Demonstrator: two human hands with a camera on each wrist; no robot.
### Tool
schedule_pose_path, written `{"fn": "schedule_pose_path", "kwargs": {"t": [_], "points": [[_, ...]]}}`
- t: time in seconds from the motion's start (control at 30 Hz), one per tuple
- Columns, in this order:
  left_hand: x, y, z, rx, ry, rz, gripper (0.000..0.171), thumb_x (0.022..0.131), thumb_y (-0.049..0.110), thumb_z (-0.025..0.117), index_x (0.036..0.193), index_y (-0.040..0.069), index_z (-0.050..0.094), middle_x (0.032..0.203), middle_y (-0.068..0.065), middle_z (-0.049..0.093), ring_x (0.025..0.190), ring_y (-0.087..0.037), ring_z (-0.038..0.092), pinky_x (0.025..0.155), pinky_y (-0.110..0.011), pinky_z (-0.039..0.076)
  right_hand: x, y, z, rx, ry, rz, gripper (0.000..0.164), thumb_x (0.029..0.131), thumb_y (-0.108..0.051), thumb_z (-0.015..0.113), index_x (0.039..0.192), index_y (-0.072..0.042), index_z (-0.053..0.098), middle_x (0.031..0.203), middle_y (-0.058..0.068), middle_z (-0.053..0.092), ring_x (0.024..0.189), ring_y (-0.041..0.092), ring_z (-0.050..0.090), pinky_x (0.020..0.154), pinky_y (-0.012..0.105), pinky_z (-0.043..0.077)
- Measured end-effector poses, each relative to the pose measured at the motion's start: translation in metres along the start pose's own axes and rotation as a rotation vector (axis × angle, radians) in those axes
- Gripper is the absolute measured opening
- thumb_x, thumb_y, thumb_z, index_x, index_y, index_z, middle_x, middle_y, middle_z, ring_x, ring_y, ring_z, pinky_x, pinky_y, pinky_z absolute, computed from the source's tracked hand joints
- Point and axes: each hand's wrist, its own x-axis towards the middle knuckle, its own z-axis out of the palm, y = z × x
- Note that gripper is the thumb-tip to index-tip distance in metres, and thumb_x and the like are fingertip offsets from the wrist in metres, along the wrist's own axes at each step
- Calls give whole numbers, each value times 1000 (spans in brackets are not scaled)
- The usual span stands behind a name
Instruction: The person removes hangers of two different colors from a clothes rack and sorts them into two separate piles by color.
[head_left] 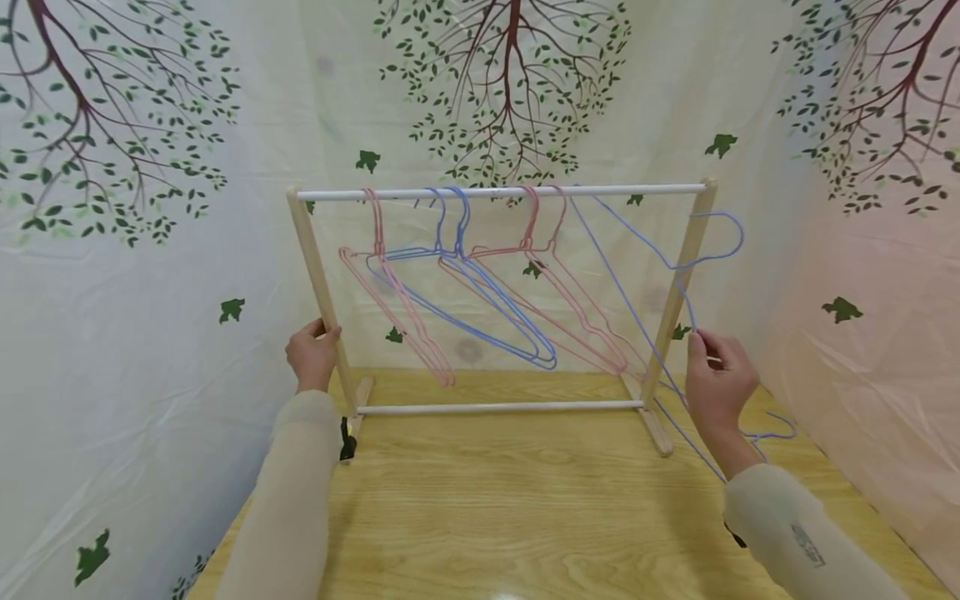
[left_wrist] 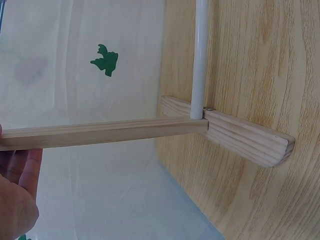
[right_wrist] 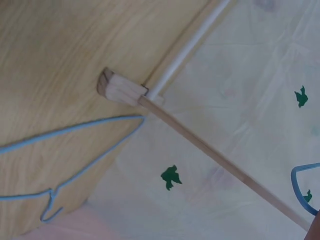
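Note:
My left hand (head_left: 312, 354) grips the left wooden post (head_left: 318, 275) of a small clothes rack; in the left wrist view its fingers (left_wrist: 31, 172) lie against that post. My right hand (head_left: 722, 379) pinches a blue wire hanger (head_left: 637, 229) by one arm, beside the right post (head_left: 675, 292). The held hanger is tilted, its hook pointing right and its far end near the rack's white top bar (head_left: 495, 193). From that bar hang pink hangers (head_left: 423, 333) at the left, blue hangers (head_left: 480, 321) in the middle and more pink hangers (head_left: 577, 300) toward the right.
Another blue hanger (right_wrist: 65, 132) lies on the wood-grain table (head_left: 487, 500), right of the rack's right foot (head_left: 656, 429). A white lower bar (head_left: 495, 408) joins the feet. Behind stands a pale curtain (head_left: 300, 108) printed with trees and leaves.

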Motion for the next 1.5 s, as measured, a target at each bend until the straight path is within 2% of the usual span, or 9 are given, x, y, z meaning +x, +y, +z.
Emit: {"fn": "schedule_pose_path", "kwargs": {"t": [0.2,0.3,0.43,0.57,0.7,0.9,1.07,1.3,1.5], "points": [[1,-1,-2,-5,-11,4,34,98,17,63,128,0,66,123,-18,67,107,-35,64,94,-44,50,-17,-19,-17,14,39,40,16,90,-3,68,97,10,74,83,-21,61,73,-7,57,68,9,45],[1,-1,-3,-4,-10,10,34,98,17,63,127,0,67,122,-18,67,107,-35,64,95,-44,49,-23,-31,-26,28,59,38,16,89,-1,68,96,13,72,83,-18,63,73,-6,58,69,8,45],[1,-2,-5,-11,-17,10,34,97,17,64,127,1,67,122,-18,67,107,-35,64,94,-44,50,-28,-35,-39,29,75,19,17,88,0,67,96,14,72,84,-19,66,74,-7,59,69,8,45],[0,-2,-7,-5,-32,2,34,98,18,63,127,2,67,122,-17,67,107,-35,64,93,-45,50,-30,-29,-53,8,80,-14,19,89,-1,66,95,17,71,84,-22,63,75,-8,58,69,10,46],[-1,-1,-7,7,-45,4,34,98,20,63,127,3,68,123,-17,67,108,-36,62,94,-46,49,-29,-20,-64,16,115,-21,20,88,0,65,93,18,70,82,-20,64,75,-8,58,70,11,45],[0,-2,-7,14,-42,15,33,99,19,63,127,2,67,123,-17,67,108,-36,63,94,-46,49,-29,-7,-77,5,160,16,21,87,-1,66,92,19,69,80,-22,63,73,-8,57,69,12,43],[1,-2,-6,19,-45,13,33,99,20,63,126,3,68,123,-17,67,107,-36,63,94,-46,49,-27,0,-88,-13,193,47,17,87,0,66,91,15,72,78,-24,63,71,-8,57,68,12,43],[0,-1,-5,14,-41,9,34,99,20,62,128,3,67,123,-17,67,107,-36,63,93,-46,50,-20,9,-102,-9,266,67,12,86,0,67,86,-1,79,75,-21,64,65,-8,58,64,11,43],[0,-1,-5,17,-36,13,33,99,19,63,127,2,67,123,-18,67,109,-36,63,95,-45,48,-11,9,-114,-8,333,73,14,86,0,65,90,9,76,75,-17,62,62,-8,59,62,8,45]]}}
